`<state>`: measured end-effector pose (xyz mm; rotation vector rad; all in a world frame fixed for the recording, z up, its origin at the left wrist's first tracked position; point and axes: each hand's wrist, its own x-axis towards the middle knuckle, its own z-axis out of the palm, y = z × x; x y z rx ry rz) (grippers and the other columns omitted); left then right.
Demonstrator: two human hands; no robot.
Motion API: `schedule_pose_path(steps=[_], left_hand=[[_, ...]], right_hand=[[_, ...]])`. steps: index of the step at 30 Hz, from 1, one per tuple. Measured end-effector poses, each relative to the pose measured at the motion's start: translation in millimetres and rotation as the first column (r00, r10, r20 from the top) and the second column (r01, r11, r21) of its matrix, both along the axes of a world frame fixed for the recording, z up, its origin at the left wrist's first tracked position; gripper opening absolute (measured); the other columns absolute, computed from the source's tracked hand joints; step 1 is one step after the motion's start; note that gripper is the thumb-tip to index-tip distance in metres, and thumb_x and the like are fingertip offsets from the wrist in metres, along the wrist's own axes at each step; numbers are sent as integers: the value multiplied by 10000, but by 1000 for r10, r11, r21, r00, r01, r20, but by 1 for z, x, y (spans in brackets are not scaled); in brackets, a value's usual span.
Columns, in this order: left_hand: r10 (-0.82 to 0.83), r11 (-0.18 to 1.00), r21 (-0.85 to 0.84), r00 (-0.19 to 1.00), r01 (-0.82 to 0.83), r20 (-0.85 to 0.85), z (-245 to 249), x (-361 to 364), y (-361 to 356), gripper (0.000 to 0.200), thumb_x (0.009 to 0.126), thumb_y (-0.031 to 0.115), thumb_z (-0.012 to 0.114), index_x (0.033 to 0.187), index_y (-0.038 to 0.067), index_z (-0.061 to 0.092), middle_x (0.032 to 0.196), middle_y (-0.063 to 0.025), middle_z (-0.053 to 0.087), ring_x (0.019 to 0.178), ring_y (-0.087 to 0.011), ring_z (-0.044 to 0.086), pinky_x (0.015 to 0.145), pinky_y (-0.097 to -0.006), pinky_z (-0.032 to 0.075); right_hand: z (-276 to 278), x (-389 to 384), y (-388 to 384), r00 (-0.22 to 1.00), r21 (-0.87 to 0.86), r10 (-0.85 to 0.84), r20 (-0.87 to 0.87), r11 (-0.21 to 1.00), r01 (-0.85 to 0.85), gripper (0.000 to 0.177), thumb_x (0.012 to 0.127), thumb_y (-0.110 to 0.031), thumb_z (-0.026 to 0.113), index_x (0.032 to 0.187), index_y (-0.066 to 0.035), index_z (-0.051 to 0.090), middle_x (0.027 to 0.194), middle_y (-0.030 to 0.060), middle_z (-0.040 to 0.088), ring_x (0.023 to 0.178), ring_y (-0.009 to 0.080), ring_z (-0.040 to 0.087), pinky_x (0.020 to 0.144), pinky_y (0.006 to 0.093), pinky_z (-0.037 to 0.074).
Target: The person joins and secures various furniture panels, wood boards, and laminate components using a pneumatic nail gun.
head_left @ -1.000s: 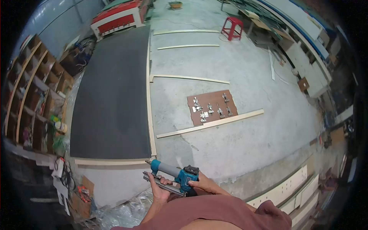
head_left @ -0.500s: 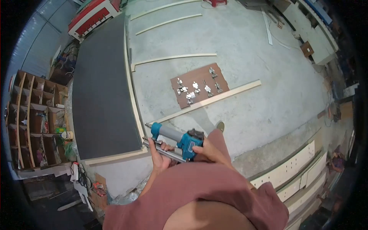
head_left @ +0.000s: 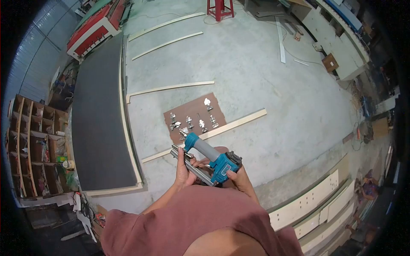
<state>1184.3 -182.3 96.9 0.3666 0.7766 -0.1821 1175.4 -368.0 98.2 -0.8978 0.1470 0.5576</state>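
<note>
A blue and grey nail gun (head_left: 207, 150) is held in front of my body, its nose pointing up and to the left. My left hand (head_left: 183, 174) is closed around the silver magazine near the nose end, with the thumb along its side. My right hand (head_left: 241, 180) grips the blue rear part of the tool, thumb on top; its other fingers are mostly hidden. Beyond the tool, a brown board (head_left: 193, 112) on the floor carries several metal hinges (head_left: 202, 124). A long pale wooden strip (head_left: 239, 121) lies along the board's near edge, partly hidden by the nail gun.
A large dark panel (head_left: 100, 119) with pale wooden edging lies to the left. A compartment shelf (head_left: 32, 145) stands beyond it. More wooden strips (head_left: 171, 87) lie on the concrete floor (head_left: 273, 85). A red stool (head_left: 220, 10) is at the back; drilled pale boards (head_left: 301, 200) sit at right.
The view has shifted rightward and up, so the dark panel sits farther left and the stool shows more fully. The nail gun, still in both hands, has swung away from the panel's corner.
</note>
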Motion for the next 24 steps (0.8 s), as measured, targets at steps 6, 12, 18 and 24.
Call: schedule_pose_path(steps=[6,12,18,24], left_hand=[[-57,998,-40,998,56,-35,-8,101,-95,487,694,555,592,665,102,415,505,11,337,465,-105,352,517,-257,369],[-76,993,-94,997,77,5,-29,234,-214,480,717,561,559,658,104,425,495,-1,353,463,-121,360,521,-276,363],[-152,981,-125,988,147,-26,20,330,-324,460,711,536,584,659,105,433,497,-5,370,474,-129,394,529,-285,393],[-248,968,-42,968,249,31,37,428,-384,398,733,484,595,660,127,433,503,6,396,474,-121,420,526,-306,426]], right_hand=[[-4,82,-87,989,9,-144,15,990,144,746,600,-262,739,1182,-25,337,1058,80,463,960,174,473,802,308,411],[-15,216,-212,989,-193,-89,116,975,110,671,649,-225,685,1191,-11,351,1066,75,456,951,151,457,818,290,392],[39,304,-321,990,-179,-136,49,974,142,649,639,-269,690,1150,-16,378,1035,102,500,938,179,505,802,305,431],[47,381,-378,954,-82,-279,-111,959,271,661,624,-337,706,1110,-16,392,999,126,511,889,199,540,765,335,471]])
